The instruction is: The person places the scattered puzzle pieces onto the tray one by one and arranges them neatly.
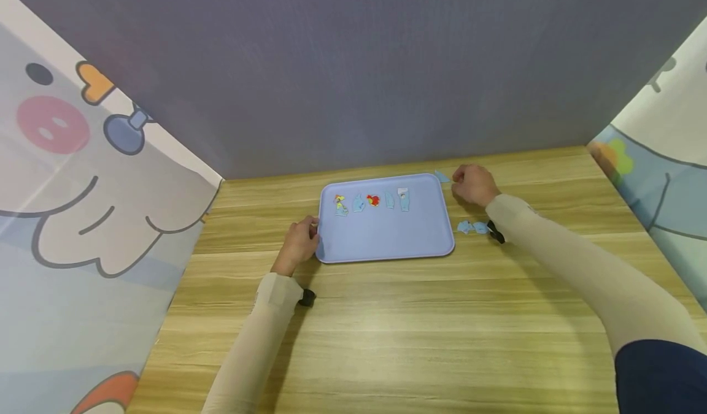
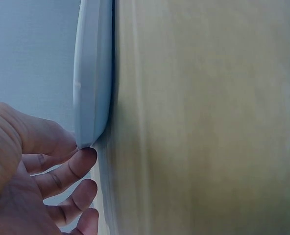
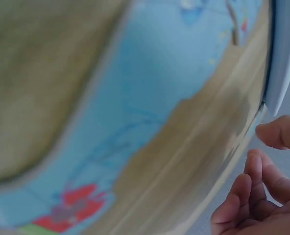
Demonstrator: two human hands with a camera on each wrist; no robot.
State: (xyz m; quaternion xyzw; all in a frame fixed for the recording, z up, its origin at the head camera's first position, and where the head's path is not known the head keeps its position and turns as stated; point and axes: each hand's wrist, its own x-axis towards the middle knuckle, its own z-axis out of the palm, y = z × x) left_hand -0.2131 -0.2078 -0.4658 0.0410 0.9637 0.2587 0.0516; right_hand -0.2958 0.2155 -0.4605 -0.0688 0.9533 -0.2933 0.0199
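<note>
A shallow light-blue tray [image 1: 386, 236] lies on the wooden table. My left hand [image 1: 301, 240] pinches its left edge between thumb and fingers; the left wrist view shows the tray's rim [image 2: 93, 73] at the fingertips. In the tray, several flat printed puzzle pieces [image 1: 359, 203] form a row. My right hand [image 1: 475, 184] hovers beyond the tray's right side, close to a small light-blue piece [image 1: 441, 176] by the far right corner. In the right wrist view, a gap separates that thumb [image 3: 277, 132] from the fingers, with nothing visible held.
More light-blue puzzle pieces [image 1: 472, 227] lie on the table right of the tray, under my right wrist. One piece [image 3: 150, 63] looms large and blurred in the right wrist view. A grey wall [image 1: 353, 76] stands behind the table, with cartoon-printed panels [image 1: 83, 218] at the sides.
</note>
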